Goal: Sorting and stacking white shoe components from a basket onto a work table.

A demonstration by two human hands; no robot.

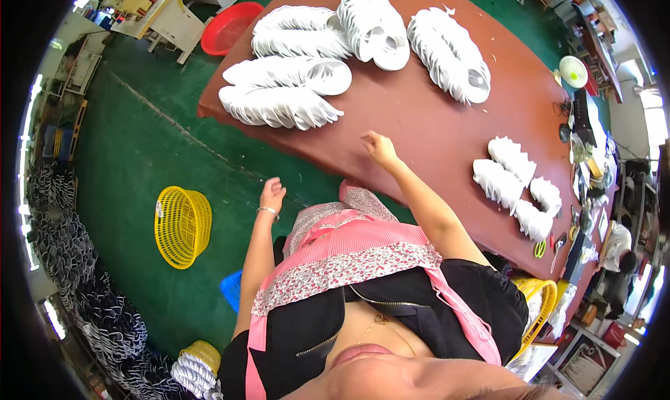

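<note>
My right hand [379,149] hovers over the near edge of the brown-red table [419,131], fingers loosely bent and slightly apart, with nothing visible in it. Lower and to the left, my left hand [273,193] hangs above the green floor, its fingers spread a little and holding nothing. Closest to my right hand is a long stack of nested white curved pieces [283,107] lying on its side. Beyond it lie more such stacks: one [300,33] farther back, one [373,26] at the far middle, one [450,54] to its right. What the pieces are I cannot tell.
Smaller white stacks [513,180] lie on the table's right, near green-handled scissors [539,249]. A yellow basket [183,225] stands on the floor at left, a red basin [230,28] beyond the table. Dark piled pieces [66,253] line the left side. Another yellow basket [548,306] is behind my right arm.
</note>
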